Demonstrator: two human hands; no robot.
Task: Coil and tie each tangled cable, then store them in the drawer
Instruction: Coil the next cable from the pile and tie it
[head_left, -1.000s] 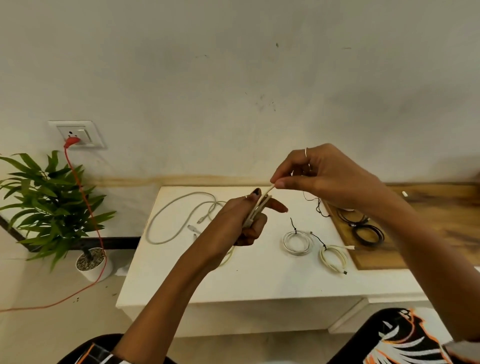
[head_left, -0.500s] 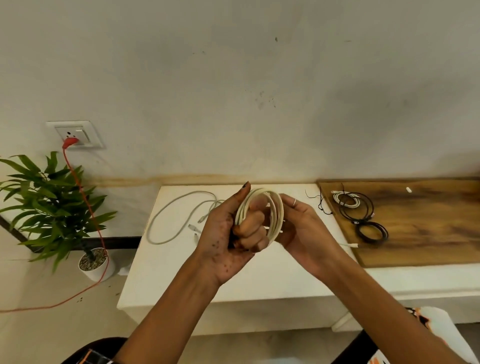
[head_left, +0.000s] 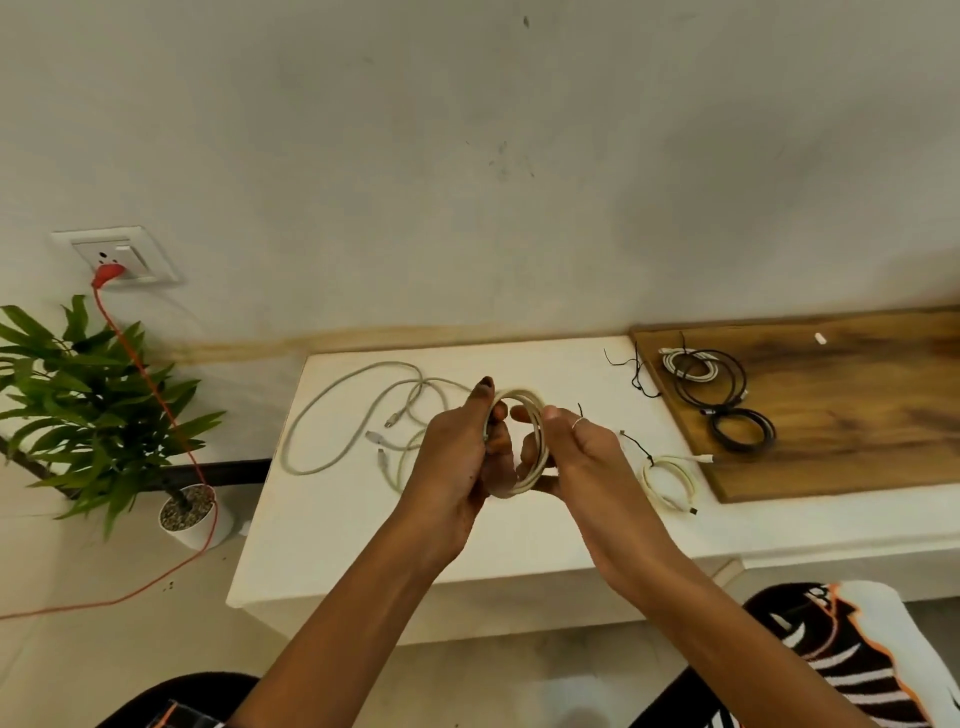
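Pale plaster wall (head_left: 467, 156) fills the upper half of the view, with a white socket plate (head_left: 117, 257) at its left and a red cord (head_left: 156, 395) running down from it past a potted plant (head_left: 93, 410) on the floor. Below stands the white bench (head_left: 363, 545), and a brown wooden board (head_left: 841, 415) lies over its right end against the back edge. On the bench's left part, towards the back edge, a loose grey-white cable (head_left: 332, 415) sprawls uncoiled. Both hands are raised over the middle of the bench, closed round a coiled cream cable (head_left: 535, 447) held upright between them: the left hand (head_left: 457, 462) grips the coil's left side with fingers curled through the loop, and the right hand (head_left: 587, 462) cups its right side with the thumb on top. Near the board's front left corner a small tied white coil (head_left: 670, 480) rests on the bench. On the board's left part sit two black coils (head_left: 740, 426) and a white coil (head_left: 685, 364). Thin black ties (head_left: 636, 376) lie near the back edge, just left of the board.
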